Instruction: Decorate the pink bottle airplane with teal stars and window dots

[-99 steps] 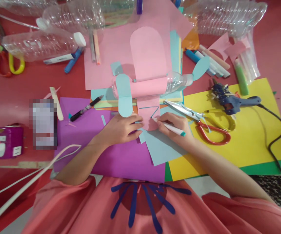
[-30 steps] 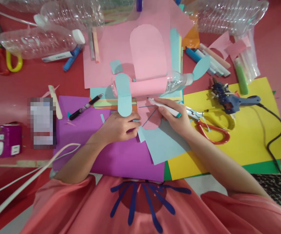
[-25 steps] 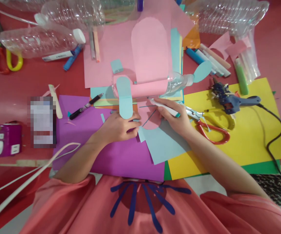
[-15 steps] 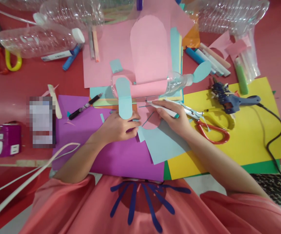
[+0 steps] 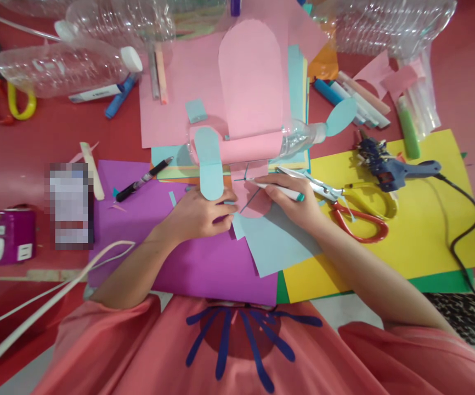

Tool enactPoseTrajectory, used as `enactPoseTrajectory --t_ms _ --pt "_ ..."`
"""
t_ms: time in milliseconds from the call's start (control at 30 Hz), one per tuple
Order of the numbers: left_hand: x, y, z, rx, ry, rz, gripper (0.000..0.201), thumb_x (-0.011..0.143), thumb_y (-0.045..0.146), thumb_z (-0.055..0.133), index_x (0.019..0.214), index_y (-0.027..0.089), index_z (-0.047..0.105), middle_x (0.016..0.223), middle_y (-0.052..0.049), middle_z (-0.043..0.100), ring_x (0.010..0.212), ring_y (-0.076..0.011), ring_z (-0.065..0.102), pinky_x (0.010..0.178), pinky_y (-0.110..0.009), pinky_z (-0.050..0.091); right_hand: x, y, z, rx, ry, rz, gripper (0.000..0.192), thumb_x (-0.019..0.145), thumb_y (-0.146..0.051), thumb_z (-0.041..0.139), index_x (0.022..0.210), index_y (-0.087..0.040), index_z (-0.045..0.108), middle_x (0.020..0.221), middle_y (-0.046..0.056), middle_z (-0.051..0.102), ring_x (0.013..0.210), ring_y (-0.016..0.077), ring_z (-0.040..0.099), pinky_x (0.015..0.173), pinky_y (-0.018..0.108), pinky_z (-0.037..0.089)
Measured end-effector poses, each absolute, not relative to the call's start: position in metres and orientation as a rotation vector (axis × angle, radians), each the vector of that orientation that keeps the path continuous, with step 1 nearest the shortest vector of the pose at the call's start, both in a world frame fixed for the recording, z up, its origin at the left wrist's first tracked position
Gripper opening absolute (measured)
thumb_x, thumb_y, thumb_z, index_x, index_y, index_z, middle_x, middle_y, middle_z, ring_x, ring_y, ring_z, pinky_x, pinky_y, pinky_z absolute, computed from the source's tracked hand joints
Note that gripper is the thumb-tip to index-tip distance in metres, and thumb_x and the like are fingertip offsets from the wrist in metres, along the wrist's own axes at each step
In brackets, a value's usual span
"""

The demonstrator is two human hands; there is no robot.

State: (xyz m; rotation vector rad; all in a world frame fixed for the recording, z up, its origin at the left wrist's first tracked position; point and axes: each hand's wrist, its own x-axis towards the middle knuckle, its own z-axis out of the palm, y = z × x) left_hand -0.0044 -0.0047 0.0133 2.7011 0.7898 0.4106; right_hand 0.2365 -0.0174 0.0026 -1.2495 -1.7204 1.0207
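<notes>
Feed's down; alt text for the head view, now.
The right hand holds a white marker, tip at the line-marked pink flap on the near side of a pink-wrapped bottle; the left hand is at the flap's left edge. Scissors and a glue gun lie right, a pen left.

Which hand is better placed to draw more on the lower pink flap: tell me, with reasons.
Probably the right hand: it grips the marker, tip towards the drawn lines. The left hand is at the flap's edge, no marker visible in it.
</notes>
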Motion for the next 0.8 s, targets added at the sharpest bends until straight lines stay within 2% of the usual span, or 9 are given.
enactPoseTrajectory --t_ms 167,533,800 --pt "-0.0046 -0.0052 0.0144 2.710 0.784 0.439 0.031 0.095 0.022 0.042 0.094 0.020 0.073 0.101 -0.004 0.075 0.096 -0.0207 0.071 0.076 -0.031 0.054 0.2381 -0.0169 0.0054 -1.211 -1.746 1.080 0.022 0.091 -0.024 0.054 0.096 -0.023 0.075 0.102 0.003 0.079 0.094 0.0187 0.073 0.085 0.035 0.058" --pt "-0.0044 -0.0047 0.0142 2.704 0.770 0.467 0.030 0.094 0.021 0.043 0.093 0.019 0.073 0.102 -0.005 0.075 0.094 -0.0215 0.072 0.070 -0.031 0.055 0.2381 -0.0173 0.0074 -1.148 -1.728 1.170 0.020 0.087 -0.019 0.055 0.089 -0.021 0.075 0.093 0.005 0.079 0.086 0.0180 0.074 0.078 0.031 0.059" --pt "-0.0050 -0.0040 0.0125 2.682 0.762 0.428 0.030 0.094 0.022 0.043 0.099 0.020 0.073 0.106 -0.004 0.074 0.092 -0.0182 0.072 0.069 -0.028 0.055 0.2401 -0.0171 0.0070 -1.125 -1.772 1.273 0.021 0.087 -0.026 0.056 0.087 -0.020 0.076 0.090 0.005 0.079 0.082 0.0182 0.073 0.076 0.032 0.058"
